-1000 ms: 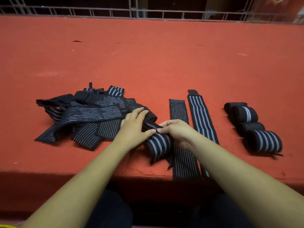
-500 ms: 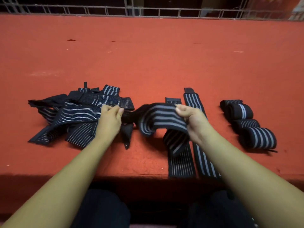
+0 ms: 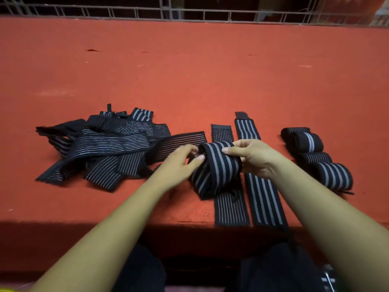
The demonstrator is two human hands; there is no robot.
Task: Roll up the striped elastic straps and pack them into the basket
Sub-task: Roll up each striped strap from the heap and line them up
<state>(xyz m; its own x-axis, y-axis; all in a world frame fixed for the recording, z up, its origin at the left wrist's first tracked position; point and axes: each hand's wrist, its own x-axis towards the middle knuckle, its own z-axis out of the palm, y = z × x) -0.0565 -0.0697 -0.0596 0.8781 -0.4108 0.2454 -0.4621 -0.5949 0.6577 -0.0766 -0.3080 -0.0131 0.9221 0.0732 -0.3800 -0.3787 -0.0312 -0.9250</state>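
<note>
My right hand (image 3: 251, 158) pinches the top of a black strap with grey stripes (image 3: 216, 167), folded into a loose loop just above the red table. My left hand (image 3: 179, 165) touches the loop's left side with its fingertips; the hand is blurred. A tangled pile of loose striped straps (image 3: 101, 150) lies to the left. Two straps lie flat and straight: a thin-striped one (image 3: 230, 207) and a wide-striped one (image 3: 263, 199). Several rolled straps (image 3: 315, 157) sit in a row at the right. No basket is in view.
The red felt table (image 3: 189, 70) stretches far back to a metal wire fence (image 3: 189, 13). Its front edge (image 3: 84, 223) runs just in front of my dark-clothed knees.
My left hand left the pile and moved right to the strap loop. The strap, stretched between both hands before, now hangs as a compact loop from my right hand.
</note>
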